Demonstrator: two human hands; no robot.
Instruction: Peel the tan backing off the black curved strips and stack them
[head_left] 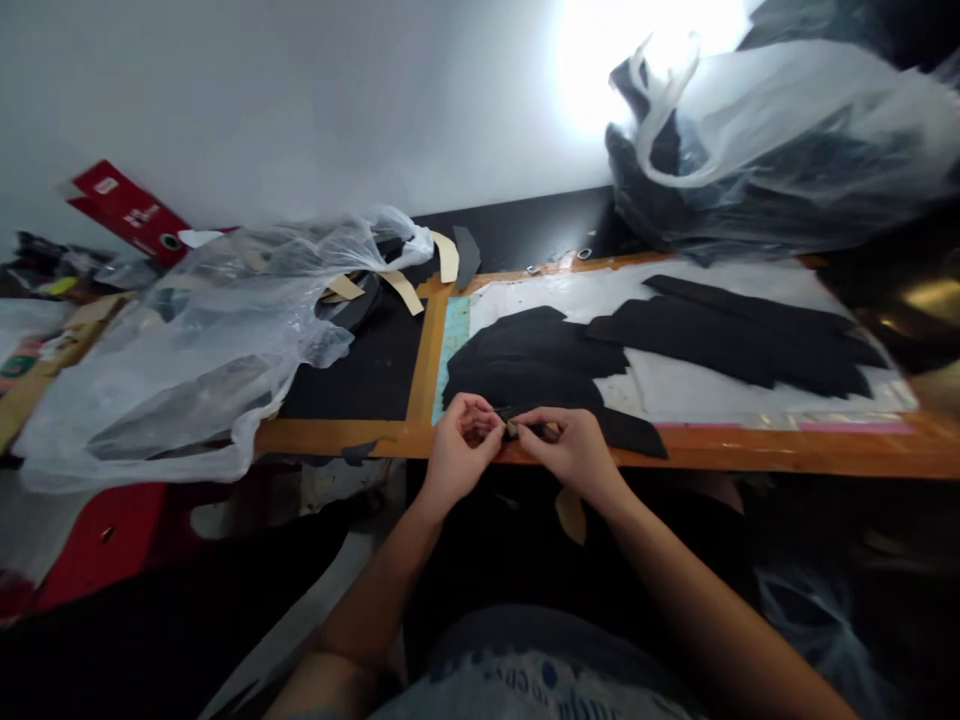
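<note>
The left hand (466, 440) and the right hand (576, 450) meet at the front edge of the table, fingertips nearly touching. Thumb and forefinger of each hand are pinched together on a small piece (512, 429) located between them; its exact form is too small to tell. A tan strip (571, 516) hangs below the right hand; whether it is joined to the small piece cannot be told.

Directly beyond the hands, dark sheets (517, 355) lie overlapped on the left part of a white sheet (667, 390). A second group of dark panels (739, 335) lies on the same white sheet, farther right. Brown tape (750, 447) runs along the front edge of the table.

To the left, a clear plastic bag (202, 330) is spread across the table, its lower edge hanging over the front. Curved tan pieces (403, 292) lie just beside the bag. A red box (133, 212) stands tilted behind it. At the rear right, a filled plastic bag (780, 150) rests near the wall (300, 110)
</note>
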